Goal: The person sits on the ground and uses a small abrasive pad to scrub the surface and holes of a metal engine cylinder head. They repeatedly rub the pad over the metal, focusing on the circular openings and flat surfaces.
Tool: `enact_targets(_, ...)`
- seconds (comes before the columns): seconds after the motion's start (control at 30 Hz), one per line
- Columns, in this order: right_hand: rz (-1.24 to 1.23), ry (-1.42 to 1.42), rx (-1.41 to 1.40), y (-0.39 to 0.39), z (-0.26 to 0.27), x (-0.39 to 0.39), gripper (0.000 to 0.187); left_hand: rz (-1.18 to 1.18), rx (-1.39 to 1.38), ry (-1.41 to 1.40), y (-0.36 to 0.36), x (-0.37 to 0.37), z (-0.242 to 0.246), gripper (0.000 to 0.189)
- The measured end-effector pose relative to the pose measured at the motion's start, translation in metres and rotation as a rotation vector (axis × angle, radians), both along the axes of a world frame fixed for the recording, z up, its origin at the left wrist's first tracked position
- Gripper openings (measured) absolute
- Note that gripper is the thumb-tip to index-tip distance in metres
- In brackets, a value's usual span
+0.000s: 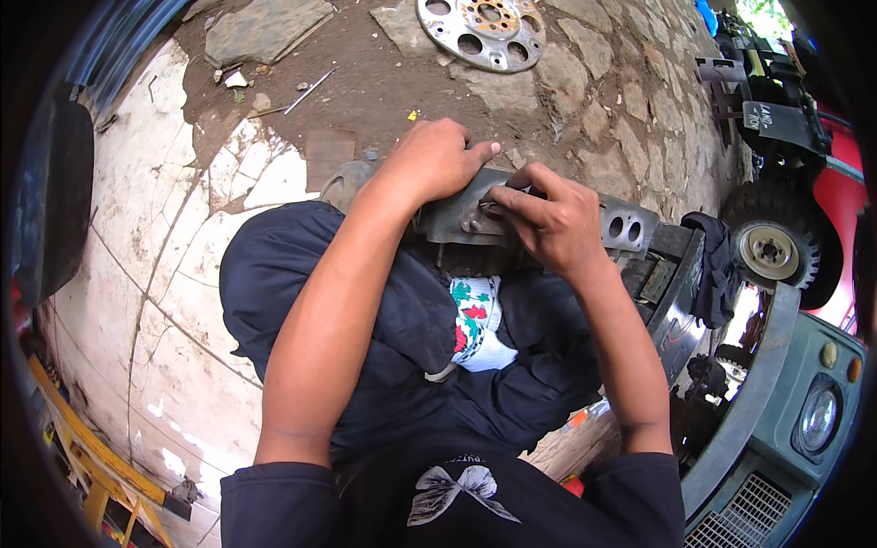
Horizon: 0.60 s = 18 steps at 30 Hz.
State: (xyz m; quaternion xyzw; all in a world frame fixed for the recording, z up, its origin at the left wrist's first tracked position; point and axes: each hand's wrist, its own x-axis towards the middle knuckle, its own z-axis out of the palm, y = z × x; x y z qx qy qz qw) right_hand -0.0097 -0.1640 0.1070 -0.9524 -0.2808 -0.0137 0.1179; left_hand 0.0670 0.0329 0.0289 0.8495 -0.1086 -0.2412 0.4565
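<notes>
Across my lap, at its far side, lies a dark grey metal vehicle part [445, 219] with a raised flange on its upper face. A flange with two oval holes [625, 229] shows at its right end. My left hand [428, 161] rests over the part's far edge, thumb stretched to the right and fingertips hidden. With thumb and fingers pinched together, my right hand [558, 216] touches the raised flange. Whether a small thing is between those fingertips cannot be made out.
A round metal flexplate [483, 34] with large holes lies on the stone paving ahead. A thin metal rod [310, 90] is on the soil. To the right are a vehicle's green front panel [788, 438], its bumper [747, 397] and a tyre [771, 240]. A yellow frame [103, 438] stands lower left.
</notes>
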Motion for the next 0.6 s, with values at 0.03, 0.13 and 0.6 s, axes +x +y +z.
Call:
enact_targets(0.03, 0.002, 0.003, -0.003, -0.001, 0.000, -0.001, 0.025, -0.001, 0.002, 0.001, 0.000, 0.001, 0.000, 0.054)
enact_targets(0.13, 0.077, -0.001, 0.041, 0.000, -0.006, 0.004, 0.025, -0.011, -0.014, 0.017, 0.002, 0.004, 0.005, 0.052)
enact_targets(0.6, 0.119, 0.006, 0.046, 0.001, -0.009, 0.009, 0.029, -0.038, 0.027, -0.029, 0.008, 0.010, 0.007, 0.056)
